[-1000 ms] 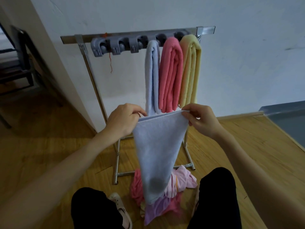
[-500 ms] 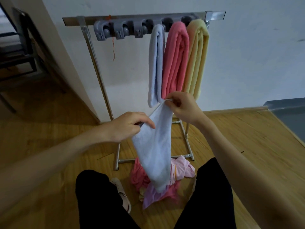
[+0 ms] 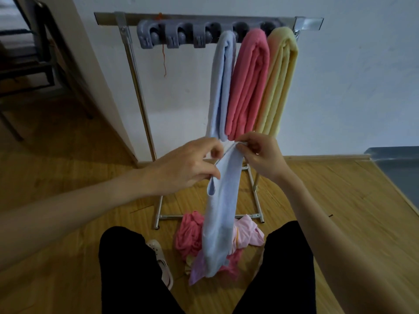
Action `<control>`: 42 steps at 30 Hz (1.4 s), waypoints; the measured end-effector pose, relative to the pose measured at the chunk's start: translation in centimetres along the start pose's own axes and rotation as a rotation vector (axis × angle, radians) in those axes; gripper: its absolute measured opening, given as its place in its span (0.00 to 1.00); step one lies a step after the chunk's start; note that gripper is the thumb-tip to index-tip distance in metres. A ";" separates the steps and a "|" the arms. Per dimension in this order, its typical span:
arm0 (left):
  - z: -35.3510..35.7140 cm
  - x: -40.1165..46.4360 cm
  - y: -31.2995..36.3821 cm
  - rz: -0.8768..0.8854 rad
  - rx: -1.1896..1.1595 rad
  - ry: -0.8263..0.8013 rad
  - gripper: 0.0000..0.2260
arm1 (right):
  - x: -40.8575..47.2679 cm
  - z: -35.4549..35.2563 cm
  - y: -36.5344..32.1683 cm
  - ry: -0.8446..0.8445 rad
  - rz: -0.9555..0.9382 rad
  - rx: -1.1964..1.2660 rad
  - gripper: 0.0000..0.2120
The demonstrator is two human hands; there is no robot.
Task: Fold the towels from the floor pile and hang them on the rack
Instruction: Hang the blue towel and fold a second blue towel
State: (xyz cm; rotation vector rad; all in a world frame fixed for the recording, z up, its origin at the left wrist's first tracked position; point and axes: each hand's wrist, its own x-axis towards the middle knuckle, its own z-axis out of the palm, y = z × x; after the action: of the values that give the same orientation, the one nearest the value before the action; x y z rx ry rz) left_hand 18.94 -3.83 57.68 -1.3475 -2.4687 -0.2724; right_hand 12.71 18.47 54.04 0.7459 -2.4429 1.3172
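Towel work sits right in front of you: your left hand (image 3: 186, 164) pinches one folded edge of a light blue towel (image 3: 221, 209), and your right hand (image 3: 263, 155) pinches the top corner of the same towel, just past the left one, toward the rack (image 3: 204, 18). Both hands have their fingers curled onto the cloth. The towel hangs down between your knees as a narrow, doubled strip, and its lower end reaches the floor pile (image 3: 192, 236), a heap of pink, pale pink and lilac cloth lying at the foot of the rack.

On the rack's top bar three folded towels hang side by side at its right end: a pale blue towel (image 3: 221, 87), then a pink towel (image 3: 249, 82) touching it, then a yellow towel (image 3: 278, 82) nearest the right post. Grey hooks (image 3: 176, 35) to the left of them along the bar carry nothing. A pale sandal (image 3: 162, 261) lies left of the pile, beside your left knee.
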 end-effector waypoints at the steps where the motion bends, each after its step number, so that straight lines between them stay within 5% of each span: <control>1: 0.1 0.3 0.0 0.041 0.034 0.019 0.04 | -0.1 -0.1 0.1 -0.009 -0.002 0.006 0.05; 7: 0.9 2.2 -0.2 0.286 0.144 0.006 0.10 | -0.4 -0.5 0.1 -0.046 -0.004 0.061 0.05; 18: 1.6 3.1 -1.5 -0.135 0.039 0.192 0.15 | -0.4 -1.5 -1.2 -0.082 -0.042 0.242 0.05; 42: 0.6 5.0 -1.9 -0.265 0.040 0.328 0.13 | 0.4 -2.5 -2.3 -0.076 -0.041 0.354 0.10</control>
State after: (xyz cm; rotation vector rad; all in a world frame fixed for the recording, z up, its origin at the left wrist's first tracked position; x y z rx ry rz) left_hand 14.66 -0.73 58.91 -0.8749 -2.3507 -0.4624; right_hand 13.66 19.36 57.20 0.9389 -2.2604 1.7601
